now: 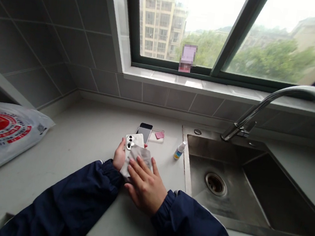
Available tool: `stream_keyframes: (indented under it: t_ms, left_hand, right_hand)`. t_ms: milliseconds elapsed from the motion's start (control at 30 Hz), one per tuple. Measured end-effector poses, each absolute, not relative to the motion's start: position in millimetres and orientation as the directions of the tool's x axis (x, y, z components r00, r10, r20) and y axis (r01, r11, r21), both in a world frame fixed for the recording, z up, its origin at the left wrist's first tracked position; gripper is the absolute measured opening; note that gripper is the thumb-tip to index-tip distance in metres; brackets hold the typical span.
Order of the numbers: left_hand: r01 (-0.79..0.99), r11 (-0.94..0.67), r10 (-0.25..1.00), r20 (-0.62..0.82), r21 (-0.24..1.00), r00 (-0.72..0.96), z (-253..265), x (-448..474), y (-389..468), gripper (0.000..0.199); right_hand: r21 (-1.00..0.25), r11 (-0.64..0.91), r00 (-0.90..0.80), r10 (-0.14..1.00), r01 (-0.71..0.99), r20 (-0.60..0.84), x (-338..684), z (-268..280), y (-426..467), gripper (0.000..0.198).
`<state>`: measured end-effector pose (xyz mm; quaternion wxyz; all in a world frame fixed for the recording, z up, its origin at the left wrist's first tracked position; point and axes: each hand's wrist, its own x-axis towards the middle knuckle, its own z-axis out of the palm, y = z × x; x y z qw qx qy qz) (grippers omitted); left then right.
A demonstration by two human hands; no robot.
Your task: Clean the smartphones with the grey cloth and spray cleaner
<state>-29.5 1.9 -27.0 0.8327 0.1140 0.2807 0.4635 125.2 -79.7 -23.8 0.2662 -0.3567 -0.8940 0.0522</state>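
Left hand (119, 157) grips white phone (138, 140), likely slick, fragile, best held by edges; right hand (147, 187) lies spread on soft-looking cloth (142, 155)

Here before me, the one camera is worn on the person's head, above the counter (86, 144) and left of the sink (185, 168), facing forward and down. It looks from quite near at the left hand (119, 156) and the right hand (149, 189), both left of the sink, and its wide view reaches also the window (232, 39) behind the sink.
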Motion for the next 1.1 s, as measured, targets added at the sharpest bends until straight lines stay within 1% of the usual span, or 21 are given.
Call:
stream_keyframes:
  t_ms: [67,133,300,400,500,600,667,833,900,967,1100]
  left_hand:
    - [-0.685,0.552,0.833,-0.355,0.475,0.425,-32,-33,3,0.087]
    - [-0.678,0.547,0.837,-0.343,0.491,0.427,-35,-34,3,0.087]
    - [-0.681,0.546,0.836,-0.374,0.488,0.403,-27,-28,2,0.086]
    - [-0.711,0.54,0.835,-0.389,0.45,0.388,-20,-25,1,0.087]
    - [-0.709,0.556,0.825,-0.397,0.434,0.403,-20,-27,1,0.088]
    - [-0.685,0.557,0.826,-0.396,0.47,0.401,-25,-31,1,0.089]
    - [-0.682,0.549,0.832,-0.392,0.484,0.393,-27,-32,1,0.089]
    - [-0.717,0.532,0.835,-0.415,0.45,0.36,-20,-24,0,0.086]
    - [-0.731,0.522,0.835,-0.437,0.439,0.334,-16,-21,-1,0.084]
    - [-0.721,0.542,0.822,-0.451,0.432,0.347,-15,-22,-1,0.084]
    - [-0.683,0.572,0.809,-0.448,0.454,0.38,-17,-28,0,0.087]
  right_hand:
    - [-0.27,0.774,-0.645,0.629,0.573,0.433,124,-26,-81,0.049]
    - [-0.266,0.781,-0.652,0.62,0.565,0.436,124,-27,-81,0.049]
    - [-0.285,0.726,-0.57,0.676,0.626,0.467,127,-26,-75,0.046]
    - [-0.296,0.696,-0.543,0.705,0.654,0.456,128,-25,-72,0.045]
    - [-0.283,0.726,-0.582,0.678,0.627,0.449,127,-27,-74,0.049]
    - [-0.269,0.772,-0.647,0.631,0.575,0.428,125,-27,-77,0.051]
    - [-0.269,0.781,-0.659,0.622,0.564,0.422,125,-27,-78,0.051]
    - [-0.293,0.703,-0.561,0.701,0.648,0.441,129,-26,-71,0.046]
    - [-0.297,0.69,-0.542,0.711,0.66,0.448,130,-27,-70,0.047]
    - [-0.293,0.708,-0.558,0.695,0.643,0.454,130,-27,-70,0.048]
    - [-0.268,0.787,-0.652,0.613,0.556,0.447,129,-28,-75,0.049]
